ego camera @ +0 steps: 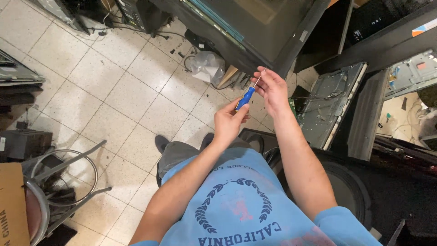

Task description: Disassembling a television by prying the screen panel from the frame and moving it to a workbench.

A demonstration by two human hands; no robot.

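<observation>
left hand (229, 120): fingers closed round the blue handle of the screwdriver (246, 96), thumb along the top, arm bare and reaching forward from the lower left.
right hand (272, 87): fingertips pinched together on the thin metal shaft near its tip, just under the frame corner.
screwdriver: blue handle with a yellow band, shaft slanting up and to the right, held in the air between both hands, above the floor (114, 91).
frame (291, 41): dark edge of a big flat panel, tilted, right above the right hand; cannot tell if the tip touches it.
bag (207, 66): crumpled clear plastic on the floor, left of the hands, cables beside it.
panel back (330, 102): grey metal sheet with a board on it, leaning right of the right forearm.
stool (68, 175): metal frame with a ring, lower left, well apart from the hands.
box (11, 205): cardboard, at the left edge beside the stool.
shoes (161, 143): dark, on the tiles below the left hand.
</observation>
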